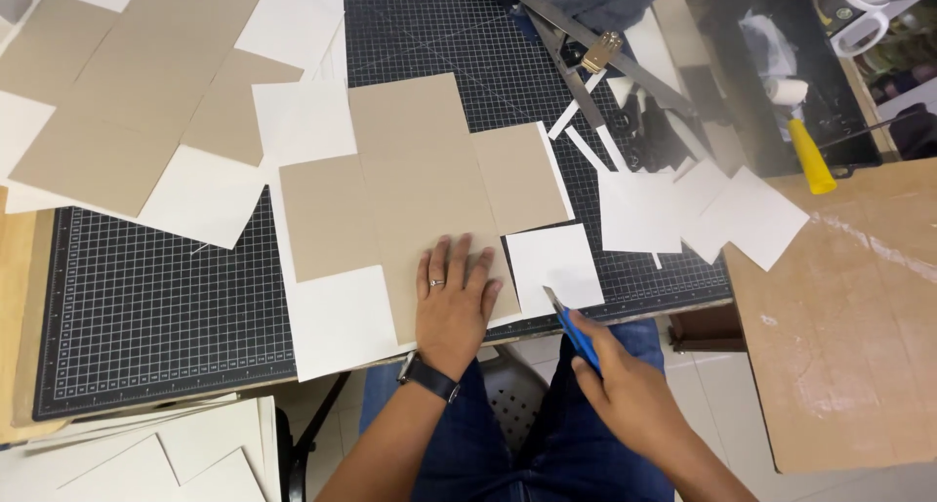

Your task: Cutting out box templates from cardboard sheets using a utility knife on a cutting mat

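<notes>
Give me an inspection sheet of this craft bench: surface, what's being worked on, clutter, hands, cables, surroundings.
Surface: dark gridded cutting mat on a bench.
Job's things: tan cross-shaped card lying on white paper; blue-handled knife, blade at a cut white square.
Clutter: white offcuts, a second tan cross-shaped card, metal ruler, yellow-handled roller by a black tray.
Hands: left hand flat on the tan card, wearing a ring and wristwatch; right hand gripping the knife.
Cables: nothing seen.
Surroundings: brown board on the right, white sheets lower left, tiled floor below.
</notes>
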